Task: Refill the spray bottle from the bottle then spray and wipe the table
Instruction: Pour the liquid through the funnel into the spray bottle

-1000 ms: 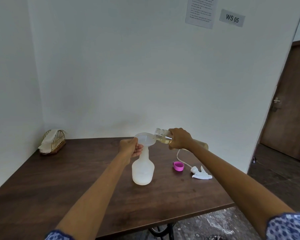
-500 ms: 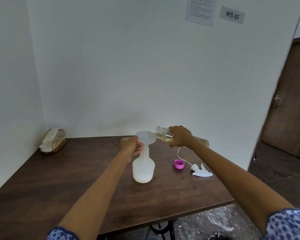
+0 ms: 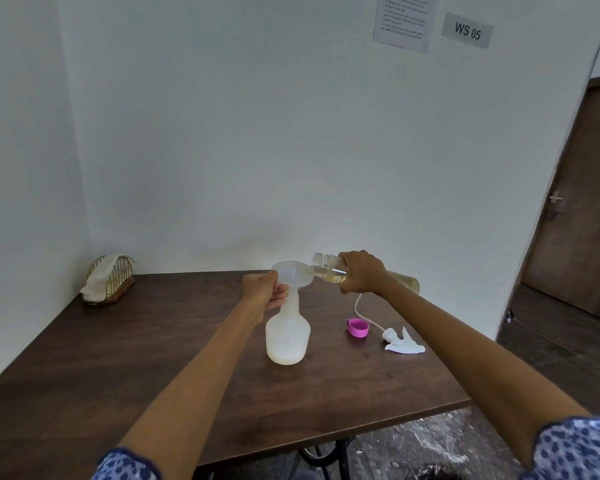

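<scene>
A translucent white spray bottle [image 3: 287, 337] stands upright mid-table with a clear funnel [image 3: 291, 274] in its neck. My left hand [image 3: 264, 292] grips the funnel's rim and stem. My right hand [image 3: 361, 271] holds a clear bottle [image 3: 326, 267] of yellowish liquid, tipped almost flat, its open mouth at the funnel's right edge. The white spray head [image 3: 403, 342] with its tube lies on the table to the right. A pink cap [image 3: 358, 328] lies beside it.
A gold wire holder with white cloths [image 3: 109, 281] sits at the table's [image 3: 118, 358] back left corner. Walls close off the left and back. The table's right edge drops to a dark floor, with a brown door [image 3: 582, 209] beyond.
The view has shifted slightly. Both hands, the funnel and the tipped bottle keep almost the same pose over the spray bottle.
</scene>
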